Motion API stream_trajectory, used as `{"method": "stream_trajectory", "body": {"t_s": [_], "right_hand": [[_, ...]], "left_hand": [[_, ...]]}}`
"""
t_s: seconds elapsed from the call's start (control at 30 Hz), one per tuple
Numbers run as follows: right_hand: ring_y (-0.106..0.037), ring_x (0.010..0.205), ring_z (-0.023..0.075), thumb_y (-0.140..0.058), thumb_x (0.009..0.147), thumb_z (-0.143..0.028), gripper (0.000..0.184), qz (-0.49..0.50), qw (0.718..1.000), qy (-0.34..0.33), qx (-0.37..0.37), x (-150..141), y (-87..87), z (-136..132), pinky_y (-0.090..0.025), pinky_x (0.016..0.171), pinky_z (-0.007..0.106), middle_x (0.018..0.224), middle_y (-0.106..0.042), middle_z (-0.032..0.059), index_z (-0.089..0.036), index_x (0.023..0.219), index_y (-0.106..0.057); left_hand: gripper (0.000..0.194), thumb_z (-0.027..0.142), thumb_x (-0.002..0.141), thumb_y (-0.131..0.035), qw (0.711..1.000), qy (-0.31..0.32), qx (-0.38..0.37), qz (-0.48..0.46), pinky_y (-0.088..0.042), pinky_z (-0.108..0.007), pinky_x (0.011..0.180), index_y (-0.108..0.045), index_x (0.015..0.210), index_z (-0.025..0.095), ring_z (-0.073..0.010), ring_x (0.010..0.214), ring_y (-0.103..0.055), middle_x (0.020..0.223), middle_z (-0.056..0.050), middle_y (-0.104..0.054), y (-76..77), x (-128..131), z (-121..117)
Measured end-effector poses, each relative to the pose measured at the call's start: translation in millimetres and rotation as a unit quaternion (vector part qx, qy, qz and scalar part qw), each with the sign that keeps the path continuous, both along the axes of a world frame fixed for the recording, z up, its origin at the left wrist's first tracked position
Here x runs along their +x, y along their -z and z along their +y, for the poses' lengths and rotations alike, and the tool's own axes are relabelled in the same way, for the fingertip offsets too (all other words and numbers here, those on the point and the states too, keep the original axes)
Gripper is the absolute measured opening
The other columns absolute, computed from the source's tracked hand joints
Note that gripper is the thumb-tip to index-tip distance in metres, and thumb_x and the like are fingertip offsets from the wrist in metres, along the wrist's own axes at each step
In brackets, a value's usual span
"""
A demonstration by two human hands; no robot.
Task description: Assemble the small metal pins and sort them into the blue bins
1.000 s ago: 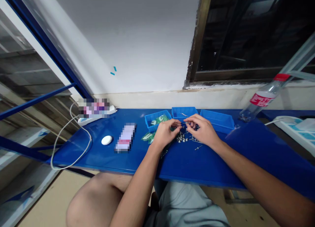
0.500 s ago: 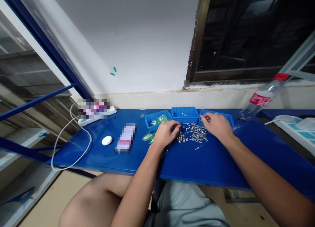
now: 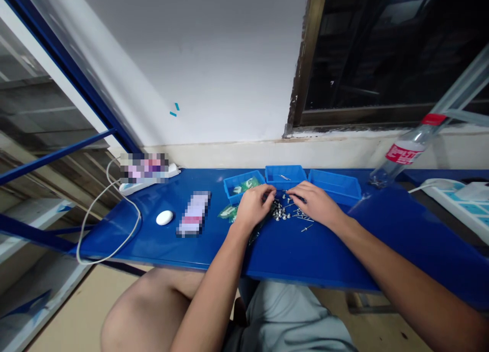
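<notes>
My left hand (image 3: 253,205) is curled at the left side of a pile of short round-headed metal fasteners (image 3: 280,210). Its thumb and fingertips are close together, and what lies between them is hidden. My right hand (image 3: 319,203) reaches over a heap of pop rivets (image 3: 303,217) with long thin stems, covering most of it. Its fingertips come together in a pinch facing the left hand, with a thin silver sliver by them that is too small to name. Dark, shiny material (image 3: 255,234) shows under the left wrist. One loose rivet (image 3: 306,228) lies in front of the heap.
Behind the hands stand three blue bins: the left bin (image 3: 229,191) with green-and-white packets, the middle bin (image 3: 273,176) with a few rivets, and the right bin (image 3: 336,186). A bottle (image 3: 405,151), phone (image 3: 194,213), white oval object (image 3: 164,218) and power strip (image 3: 173,169) surround them.
My right hand has moved left from the front of the right bin to above the rivet heap, close to my left hand. The left hand stays almost in place.
</notes>
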State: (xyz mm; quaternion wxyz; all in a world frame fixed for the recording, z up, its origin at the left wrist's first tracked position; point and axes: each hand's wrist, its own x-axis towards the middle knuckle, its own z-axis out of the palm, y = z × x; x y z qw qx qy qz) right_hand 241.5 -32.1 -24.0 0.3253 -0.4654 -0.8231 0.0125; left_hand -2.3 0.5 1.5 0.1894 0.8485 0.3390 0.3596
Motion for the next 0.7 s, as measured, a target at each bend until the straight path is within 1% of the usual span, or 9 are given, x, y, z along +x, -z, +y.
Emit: {"method": "stream_trajectory", "body": {"t_s": [0.13, 0.33, 0.43, 0.57, 0.63, 0.7], "right_hand": [[-0.069, 0.105, 0.0314, -0.059, 0.1, -0.024, 0.024, -0.014, 1.0, 0.01, -0.021, -3.7, 10.5, 3.9, -0.058, 0.092, 0.05, 0.106, -0.081, 0.0081, -0.026, 0.111, -0.08], [-0.069, 0.105, 0.0315, -0.063, 0.1, -0.031, 0.019, -0.018, 0.999, 0.027, -0.03, -6.7, 8.6, 3.6, -0.058, 0.09, 0.049, 0.102, -0.081, 0.0068, -0.027, 0.108, -0.08], [-0.069, 0.104, 0.0313, -0.068, 0.097, -0.029, 0.015, -0.014, 0.999, 0.031, -0.036, -8.2, 8.4, 3.2, -0.058, 0.089, 0.048, 0.102, -0.081, 0.0066, -0.027, 0.105, -0.079], [-0.069, 0.1, 0.0292, -0.072, 0.091, -0.023, 0.01, 0.022, 0.998, 0.037, -0.039, -13.4, 6.7, 1.2, -0.058, 0.088, 0.044, 0.099, -0.08, 0.0056, -0.026, 0.098, -0.078], [-0.07, 0.094, 0.0264, -0.07, 0.091, -0.022, 0.009, 0.058, 0.997, 0.034, -0.038, -18.0, 3.8, -1.5, -0.058, 0.085, 0.04, 0.096, -0.078, 0.0053, -0.025, 0.097, -0.076], [-0.069, 0.083, 0.0227, -0.067, 0.094, -0.023, 0.01, 0.104, 0.993, 0.035, -0.038, -23.3, -0.1, -5.3, -0.058, 0.08, 0.037, 0.094, -0.076, 0.0052, -0.023, 0.101, -0.074]], "left_hand": [[0.019, 0.027, 0.103, -0.058, 1.0, 0.002, -0.004, -0.002, -0.058, -0.031, 0.082, -0.074, 0.11, 0.022, -0.0226, 0.095, -0.076, 0.105, -0.005, -0.08, 0.1, 0.4, -0.1], [0.02, 0.029, 0.103, -0.057, 1.0, 0.007, -0.004, 0.004, -0.057, -0.031, 0.083, -0.075, 0.109, 0.022, -0.0229, 0.095, -0.075, 0.106, -0.006, -0.08, 0.2, 0.3, -0.2], [0.02, 0.028, 0.103, -0.057, 1.0, 0.009, -0.004, 0.007, -0.057, -0.03, 0.081, -0.075, 0.11, 0.022, -0.0226, 0.093, -0.075, 0.105, -0.006, -0.08, 0.8, -0.1, -0.1], [0.019, 0.025, 0.101, -0.058, 1.0, 0.011, -0.004, 0.01, -0.056, -0.03, 0.082, -0.074, 0.11, 0.021, -0.022, 0.093, -0.074, 0.105, -0.006, -0.08, 1.5, 0.1, 0.3], [0.019, 0.024, 0.101, -0.058, 1.0, 0.013, -0.004, 0.011, -0.056, -0.03, 0.084, -0.075, 0.11, 0.02, -0.022, 0.095, -0.075, 0.106, -0.006, -0.08, 1.4, 0.6, 0.5], [0.02, 0.025, 0.102, -0.058, 1.0, 0.016, -0.005, 0.01, -0.055, -0.03, 0.086, -0.075, 0.11, 0.02, -0.0224, 0.097, -0.075, 0.107, -0.007, -0.08, 0.7, 0.9, 0.2]]}}
